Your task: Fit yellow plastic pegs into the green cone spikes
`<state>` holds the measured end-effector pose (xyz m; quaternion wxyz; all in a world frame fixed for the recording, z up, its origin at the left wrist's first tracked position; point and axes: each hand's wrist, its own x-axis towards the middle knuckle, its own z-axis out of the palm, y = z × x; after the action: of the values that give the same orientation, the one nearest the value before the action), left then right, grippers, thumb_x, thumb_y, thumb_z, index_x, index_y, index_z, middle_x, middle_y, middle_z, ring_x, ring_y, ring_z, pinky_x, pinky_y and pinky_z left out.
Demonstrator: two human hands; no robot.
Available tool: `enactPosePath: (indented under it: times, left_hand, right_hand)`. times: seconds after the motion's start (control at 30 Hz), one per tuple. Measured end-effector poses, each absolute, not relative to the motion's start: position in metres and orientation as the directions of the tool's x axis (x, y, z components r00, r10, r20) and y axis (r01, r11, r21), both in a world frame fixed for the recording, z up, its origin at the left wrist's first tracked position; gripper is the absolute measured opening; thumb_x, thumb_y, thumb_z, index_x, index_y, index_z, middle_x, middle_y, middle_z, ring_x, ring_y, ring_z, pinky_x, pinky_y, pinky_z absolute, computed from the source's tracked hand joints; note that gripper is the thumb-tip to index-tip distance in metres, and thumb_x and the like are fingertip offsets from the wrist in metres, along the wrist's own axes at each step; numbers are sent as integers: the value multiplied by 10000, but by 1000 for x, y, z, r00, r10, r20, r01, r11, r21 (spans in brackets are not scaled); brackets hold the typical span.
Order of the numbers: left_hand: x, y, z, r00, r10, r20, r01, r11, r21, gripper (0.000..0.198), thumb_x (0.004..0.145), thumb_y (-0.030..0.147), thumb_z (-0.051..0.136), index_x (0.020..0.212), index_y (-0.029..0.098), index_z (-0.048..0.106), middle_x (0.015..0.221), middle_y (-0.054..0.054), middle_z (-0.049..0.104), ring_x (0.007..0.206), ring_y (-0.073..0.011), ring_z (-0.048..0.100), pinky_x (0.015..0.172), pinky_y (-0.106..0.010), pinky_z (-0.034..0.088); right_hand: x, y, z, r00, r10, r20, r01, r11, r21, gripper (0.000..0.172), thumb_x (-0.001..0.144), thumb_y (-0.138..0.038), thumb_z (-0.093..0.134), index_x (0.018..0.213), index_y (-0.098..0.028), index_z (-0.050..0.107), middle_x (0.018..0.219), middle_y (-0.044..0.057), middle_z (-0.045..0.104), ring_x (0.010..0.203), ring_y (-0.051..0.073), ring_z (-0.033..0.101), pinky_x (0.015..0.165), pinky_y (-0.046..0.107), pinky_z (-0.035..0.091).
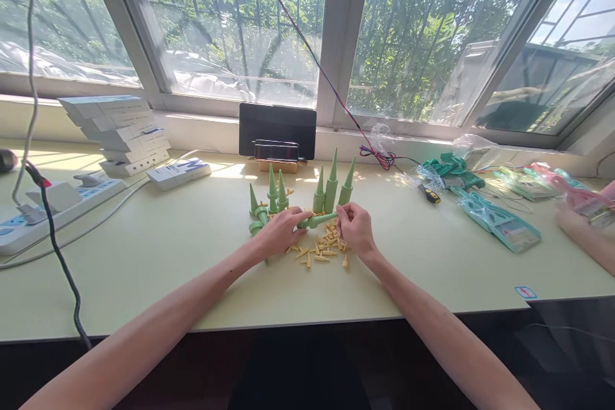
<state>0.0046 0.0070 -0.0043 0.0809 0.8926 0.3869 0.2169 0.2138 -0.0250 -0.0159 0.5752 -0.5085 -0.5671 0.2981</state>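
My left hand [281, 230] is closed around a green cone-tipped plastic piece [317, 220], which lies almost level with its point to the right. At that point, my right hand [355, 228] has its fingers pinched together; whether they grip the tip or something small is hidden. Behind the hands, several similar green spikes stand upright, among them a tall spike [330, 186] and a shorter spike [272, 192]. Left of my left hand lie other green pieces [257, 223], partly covered. Small yellow peg-like pieces [321, 252] are scattered below and between the hands.
A phone [276, 151] leans before a dark tablet [277, 125]. On the left are stacked white boxes [122, 131], a power strip [62, 214] and cables. To the right lie a yellow-black tool [429, 194] and teal packages [500, 221]; another person's hand [583, 214] is there.
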Motion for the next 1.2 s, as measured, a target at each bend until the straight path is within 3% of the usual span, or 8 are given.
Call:
enactPosePath:
  times: [0.4,0.63,0.83,0.97,1.07,1.2]
  left_hand:
    - [4,6,-4,605,716,348,653,-696,298,276,876,277,560,1114,180,662,1031,-85,662,792,-210,644,695,-317,489]
    - [3,7,-2,580,716,389,644,-695,319,263,858,254,544,1078,179,668,1010,-77,681,797,-204,644,711,-316,486]
    - [4,6,-3,567,718,404,640,-693,332,249,836,233,548,1046,175,669,951,-64,685,743,-185,629,686,-299,482]
    - [4,6,-3,563,718,410,640,-692,333,241,838,240,553,1038,170,666,902,-55,675,703,-169,607,666,-285,466]
    - [5,6,-3,557,713,426,630,-697,344,224,842,256,562,1016,169,675,831,-38,658,658,-154,579,631,-275,446]
    - [5,6,-4,543,703,459,604,-707,368,199,870,288,550,956,171,687,760,-25,640,607,-135,542,593,-266,421]
  right_hand:
    - [213,-30,-7,234,880,414,200,374,-906,297,885,-454,574,725,-216,497,497,-55,488,382,120,468,387,255,375]
    - [219,-31,-1,397,783,478,152,457,-876,342,890,-532,571,804,-205,518,529,-62,473,392,104,450,387,244,366]
    - [235,-27,-2,572,533,624,439,445,-781,399,920,-593,482,816,-208,499,633,-20,534,488,121,481,504,264,423]
    - [247,-21,-2,517,421,745,622,413,-665,366,954,-531,456,801,-202,506,669,8,567,559,138,502,588,268,434]
    - [255,-14,-4,425,453,784,705,376,-601,370,975,-495,431,755,-203,494,623,-3,532,552,137,466,585,259,395]
    - [264,-2,-10,316,594,740,747,325,-580,383,980,-475,410,716,-207,485,598,-11,514,539,136,406,577,265,353]
